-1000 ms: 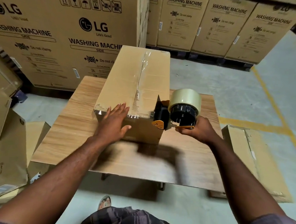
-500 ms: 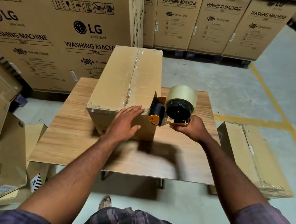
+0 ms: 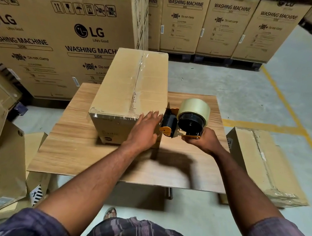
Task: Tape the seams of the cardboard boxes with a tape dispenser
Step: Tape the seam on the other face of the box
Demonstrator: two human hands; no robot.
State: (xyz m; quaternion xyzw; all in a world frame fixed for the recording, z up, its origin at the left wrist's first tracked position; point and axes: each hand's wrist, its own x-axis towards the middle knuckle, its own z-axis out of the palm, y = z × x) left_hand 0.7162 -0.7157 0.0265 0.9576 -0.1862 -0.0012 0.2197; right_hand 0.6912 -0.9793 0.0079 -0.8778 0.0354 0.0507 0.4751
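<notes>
A long cardboard box lies on the wooden table, clear tape running along its top seam and across its near top edge. My left hand lies flat with straight fingers on the box's near right corner. My right hand grips the handle of a black and orange tape dispenser with a roll of clear tape, its head right at that same corner of the box.
Another taped box lies on the floor right of the table. Flattened cartons lean at the left. Large washing machine cartons stand behind the table. Yellow lines mark the concrete floor at the right.
My left hand slid to the right along the box's near edge, up to the corner by the dispenser. The dispenser stayed at that corner.
</notes>
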